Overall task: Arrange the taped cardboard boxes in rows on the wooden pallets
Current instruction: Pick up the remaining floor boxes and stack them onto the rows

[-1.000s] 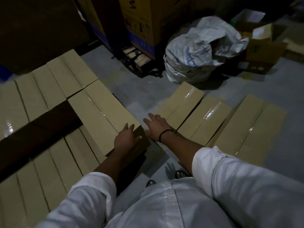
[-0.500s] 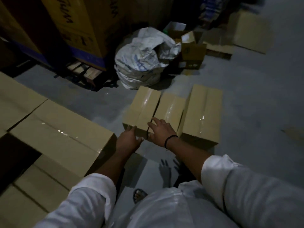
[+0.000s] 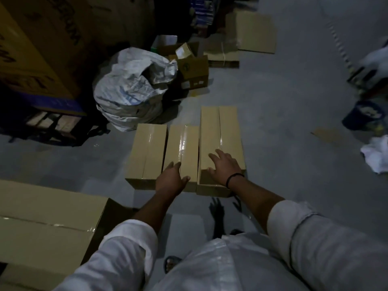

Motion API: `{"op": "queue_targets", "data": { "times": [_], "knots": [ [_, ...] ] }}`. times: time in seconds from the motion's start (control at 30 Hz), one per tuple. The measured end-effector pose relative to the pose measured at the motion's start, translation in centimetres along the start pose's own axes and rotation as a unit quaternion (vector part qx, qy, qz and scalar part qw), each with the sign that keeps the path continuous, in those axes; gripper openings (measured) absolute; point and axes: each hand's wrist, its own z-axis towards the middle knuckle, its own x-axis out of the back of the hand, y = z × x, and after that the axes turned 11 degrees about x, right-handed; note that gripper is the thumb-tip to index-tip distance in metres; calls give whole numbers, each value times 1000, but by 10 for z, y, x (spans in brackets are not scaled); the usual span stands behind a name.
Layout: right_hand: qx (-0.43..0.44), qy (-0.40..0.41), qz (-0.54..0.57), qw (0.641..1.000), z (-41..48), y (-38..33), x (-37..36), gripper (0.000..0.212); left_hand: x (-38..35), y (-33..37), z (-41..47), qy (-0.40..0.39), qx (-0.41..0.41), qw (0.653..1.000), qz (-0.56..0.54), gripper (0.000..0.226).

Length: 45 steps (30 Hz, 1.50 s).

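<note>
A person in white sleeves (image 3: 117,255) bends over the grey floor (image 3: 283,164), one sandalled foot (image 3: 171,262) showing at 6 o'clock. At 8 o'clock lies the stack (image 3: 48,217) of taped boxes already laid edge to edge, tape seams running the same way; whatever pallet carries them is out of sight.

Just ahead, the left hand (image 3: 172,179) reaches over the near end of the middle box (image 3: 182,143), fingers straight and thumb spread, its grip wide and holding nothing. The right hand (image 3: 225,166), a dark band (image 3: 235,177) at the wrist, lies flat with fingers fanned on the near top of the right box (image 3: 220,127), its grip likewise wide. Such a spread of the palms looks meant to find the corners before a lift.

The three boxes, left box (image 3: 147,152) included, sit side by side at 12 o'clock, long sides touching and short ends toward the person, probably so each can be drawn off by its end. None is yet on the stack, so the row-building appears part done.

Beyond, at 11 o'clock, slumps a white sack (image 3: 134,89); a big printed carton (image 3: 31,49) stands at 10, and flat cardboard (image 3: 256,32) lies at 1 o'clock
</note>
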Motion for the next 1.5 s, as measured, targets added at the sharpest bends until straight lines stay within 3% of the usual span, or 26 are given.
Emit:
{"op": "queue_targets", "data": {
  "times": [0.23, 0.6, 1.27, 1.5],
  "knots": [
    [-53, 8, 64, 996, -11, 76, 4, 63, -20, 65, 16, -17, -16, 999, 38, 76],
    [-117, -13, 125, 985, -12, 182, 22, 71, -45, 157, 52, 3, -15, 1000, 8, 69],
    [-122, -88, 110, 982, 105, 249, 47, 77, -54, 192, 200, -68, -32, 997, 28, 64],
    [-145, -113, 94, 978, 179, 262, 30, 76, -68, 185, 269, -40, -83, 993, 69, 56]
  ]
}}
